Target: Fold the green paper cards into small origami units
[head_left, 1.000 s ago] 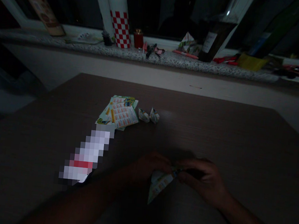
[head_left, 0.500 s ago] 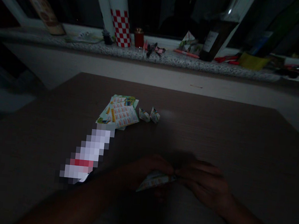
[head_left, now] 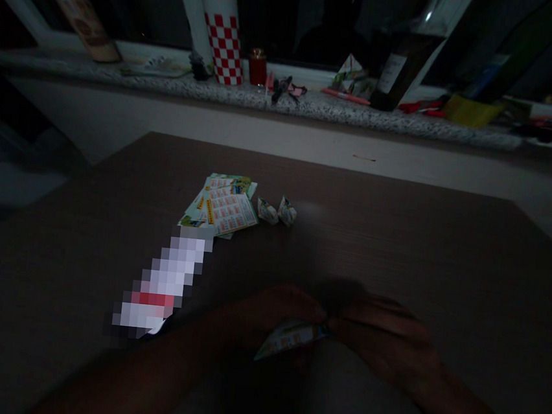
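Head view: low in the frame, at about six o'clock, the left hand (head_left: 275, 314) and the right hand (head_left: 383, 341) meet fingertip to fingertip over the dark table (head_left: 423, 247). Both are closed narrowly on a folded paper (head_left: 290, 340), a small printed triangle; the left pinches its upper edge and the right its corner at three o'clock. The paper hangs tilted just under the left fingers, its point toward eight o'clock. The dim light hides whether it touches the tabletop.

At nine o'clock from the hands, near the left forearm, lies a long pale object (head_left: 164, 284), too blurred to identify. At eleven o'clock from the hands, well apart, a fanned stack of printed sheets (head_left: 222, 207) lies flat. Just beside the stack, at its three o'clock, sit two small folded pieces (head_left: 277, 211), close together.

At twelve o'clock, beyond the table, a speckled windowsill (head_left: 266, 102) carries a red-and-white checked container (head_left: 224, 39), a small red jar (head_left: 257, 68) just beside it, and a dark bottle (head_left: 396, 69) toward one o'clock.
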A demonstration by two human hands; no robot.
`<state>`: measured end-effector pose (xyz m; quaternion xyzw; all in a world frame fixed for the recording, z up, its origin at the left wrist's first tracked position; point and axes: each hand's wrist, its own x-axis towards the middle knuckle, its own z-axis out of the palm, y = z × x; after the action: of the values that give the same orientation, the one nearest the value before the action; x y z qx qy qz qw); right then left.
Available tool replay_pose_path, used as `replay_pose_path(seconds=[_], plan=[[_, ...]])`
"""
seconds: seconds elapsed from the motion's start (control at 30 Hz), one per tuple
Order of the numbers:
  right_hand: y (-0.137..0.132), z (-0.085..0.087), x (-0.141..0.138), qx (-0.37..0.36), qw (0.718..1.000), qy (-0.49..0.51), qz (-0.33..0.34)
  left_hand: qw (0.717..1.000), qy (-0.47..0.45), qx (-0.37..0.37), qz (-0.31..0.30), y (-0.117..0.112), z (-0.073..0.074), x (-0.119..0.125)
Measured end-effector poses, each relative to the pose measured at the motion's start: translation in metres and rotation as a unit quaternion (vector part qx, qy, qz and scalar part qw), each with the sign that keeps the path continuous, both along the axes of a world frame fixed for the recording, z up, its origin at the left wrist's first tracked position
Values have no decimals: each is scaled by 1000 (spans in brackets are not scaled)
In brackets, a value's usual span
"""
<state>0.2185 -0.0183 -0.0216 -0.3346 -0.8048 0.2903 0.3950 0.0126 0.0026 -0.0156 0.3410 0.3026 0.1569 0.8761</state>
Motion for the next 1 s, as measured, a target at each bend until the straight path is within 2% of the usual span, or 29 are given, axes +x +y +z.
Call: replay_pose_path(seconds=[0.07, 0.13, 0.17, 0.3, 0.43, 0.53, 0.73, 0.9, 1.0], plan=[[1, 1, 0, 74, 997, 5, 33, 1000, 4, 8, -10, 0, 1, -1], [2, 4, 1, 179, 983, -3, 47, 1000, 9, 21, -12, 0, 2, -2], [2, 5, 1, 177, 983, -27, 50, 999, 13, 32, -10, 1, 2, -3], [4, 7, 2, 74, 994, -77, 22, 990, 58, 131, 4, 4, -1, -5], [6, 2, 0, -28, 996, -76, 44, 953, 103, 285, -9, 6, -3, -4], [6, -2, -5, -115, 991, -43, 48, 927, 109, 359, -5, 6, -3, -1], [4, 0, -7, -219, 974, -37, 44, 911, 137, 389, 11, 6, 0, 2], [6, 2, -6, -224, 973, -35, 34, 913, 157, 374, 39, 8, 0, -2], [8, 3, -5, -226, 972, -46, 39, 898, 182, 397, 42, 10, 1, -6]])
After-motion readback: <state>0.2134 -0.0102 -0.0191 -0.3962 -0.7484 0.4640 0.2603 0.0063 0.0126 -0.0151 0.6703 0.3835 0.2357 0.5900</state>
